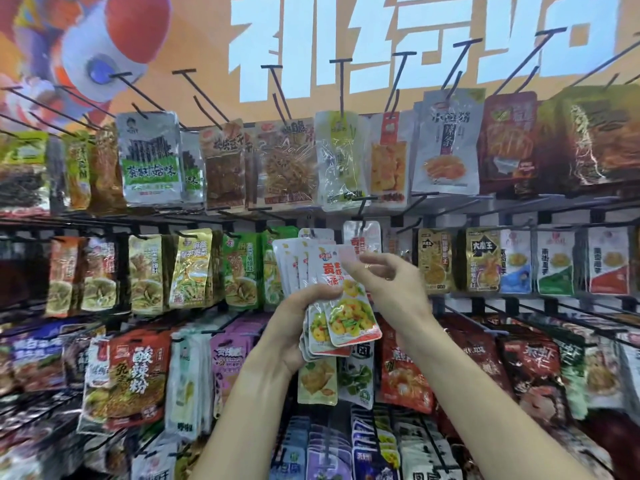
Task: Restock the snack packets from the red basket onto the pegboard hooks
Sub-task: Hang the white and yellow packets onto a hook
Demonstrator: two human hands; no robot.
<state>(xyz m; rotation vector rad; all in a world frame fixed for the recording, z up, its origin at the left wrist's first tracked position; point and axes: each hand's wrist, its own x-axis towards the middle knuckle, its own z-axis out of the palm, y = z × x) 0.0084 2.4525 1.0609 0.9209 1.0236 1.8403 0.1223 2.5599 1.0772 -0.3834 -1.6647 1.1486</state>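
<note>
Head view: left hand [294, 327] grips fanned snack packets [332, 306]; right hand [388, 289] pinches one.

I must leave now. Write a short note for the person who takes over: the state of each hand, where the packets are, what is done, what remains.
Left hand: grips a fanned stack of white snack packets with yellow food pictures by its middle.
Right hand: pinches the top edge of the front packet.
The stack is held in front of the middle row; a matching white packet hangs on the black hook just behind.
The red basket is not in view.
Left: hang every packet of the stack, probably on that hook.
</note>
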